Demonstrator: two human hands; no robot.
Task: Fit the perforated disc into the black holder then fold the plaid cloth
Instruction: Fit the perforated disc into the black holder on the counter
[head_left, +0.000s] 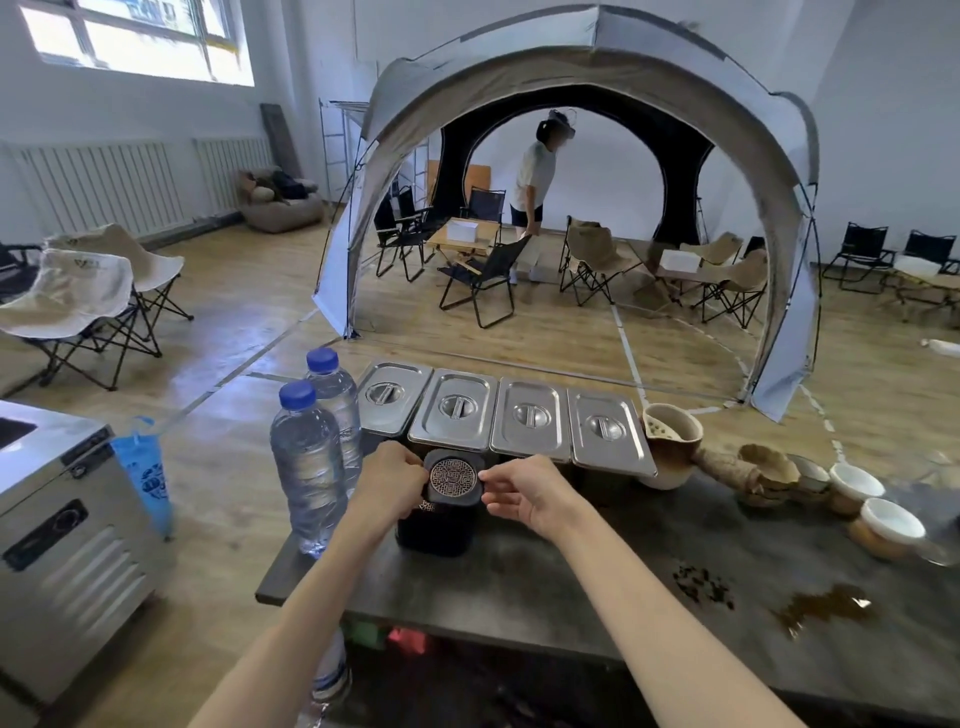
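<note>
Gripping black holder (448, 500) with left hand (387, 480) | right hand (521, 493) pinching its rim | perforated disc (453, 478) inside

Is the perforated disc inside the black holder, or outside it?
Inside: the disc lies flat within the rim of the holder.

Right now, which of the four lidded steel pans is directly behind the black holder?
The second pan from the left; the black holder is straight in front of it alone.

disc (452, 478): patterned metal, perhaps brass | holder (451, 500): matt black | lids (530, 418): shiny steel | bottles (307, 462): clear plastic
</note>
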